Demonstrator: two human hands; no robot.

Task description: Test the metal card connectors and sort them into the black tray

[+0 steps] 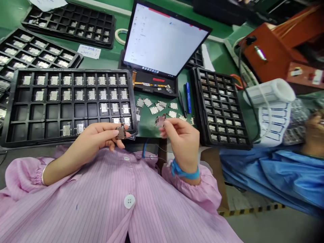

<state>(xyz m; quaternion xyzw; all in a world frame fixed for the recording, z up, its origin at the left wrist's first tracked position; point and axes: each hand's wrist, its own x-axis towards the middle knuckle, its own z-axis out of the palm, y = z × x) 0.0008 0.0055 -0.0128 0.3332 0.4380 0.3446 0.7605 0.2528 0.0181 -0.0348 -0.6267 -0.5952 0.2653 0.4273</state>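
Observation:
Between the thumb and fingers of my left hand [101, 135] is a small dark circuit module [121, 132], held in front of the near right corner of a black compartment tray [53, 111]. My right hand [181, 138] pinches a small thin metal plate [160, 120] over the bench; its finer details are blurred. Several silvery metal plates [154, 110] lie loose on the green surface just beyond my hands. In the tray, silver modules fill most of the two far rows and part of the nearer ones.
A screen [164, 37] stands at the back with a black box of ribbon cables [154, 86] before it. A blue pen [188, 98] and tweezers [181, 104] lie beside another filled tray [222, 108]. A co-worker's blue sleeve [275, 175] is at right.

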